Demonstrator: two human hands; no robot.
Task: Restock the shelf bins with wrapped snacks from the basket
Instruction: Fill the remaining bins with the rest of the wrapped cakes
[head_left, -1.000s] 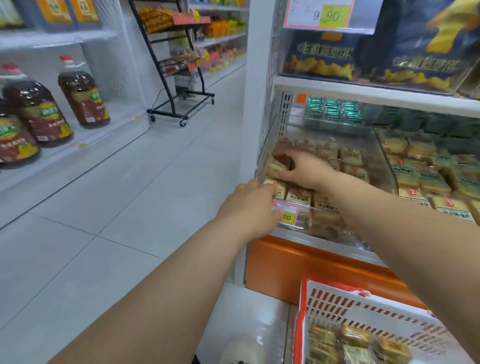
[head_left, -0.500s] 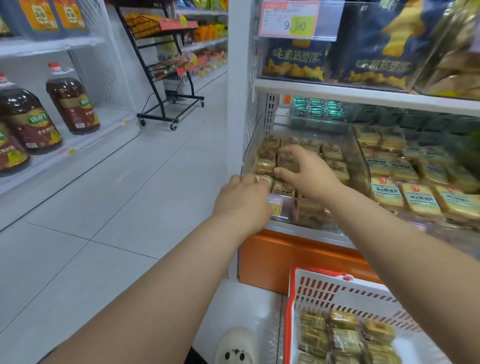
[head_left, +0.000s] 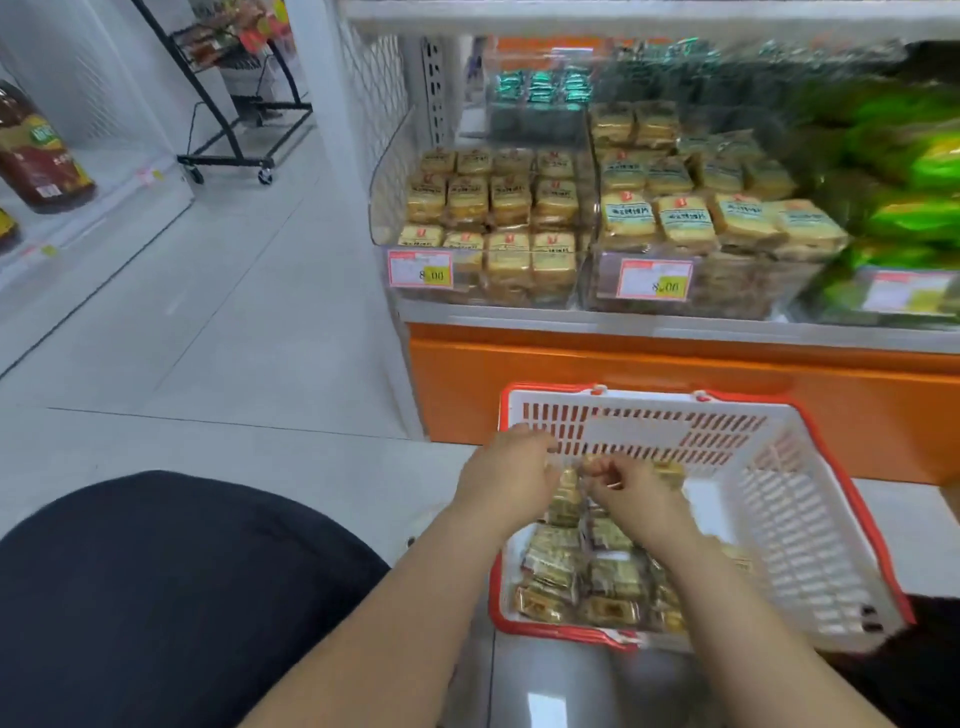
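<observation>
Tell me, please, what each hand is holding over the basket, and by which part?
Cannot be told: both the left hand and right hand reach among gold-wrapped snacks; motion blur hides any grip.

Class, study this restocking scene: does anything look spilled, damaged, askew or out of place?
Nothing stands out. The wrapped snacks sit in neat rows in the clear shelf bin. The loose packs lie jumbled inside the basket, none spilled. Left hand and right hand reach among them.

We stand in a shop aisle with a pale tiled floor (head_left: 218, 332). A black wheeled rack (head_left: 234, 104) sits further down, a white shelf (head_left: 78, 228) with an oil bottle (head_left: 36, 156) runs along our left.
</observation>
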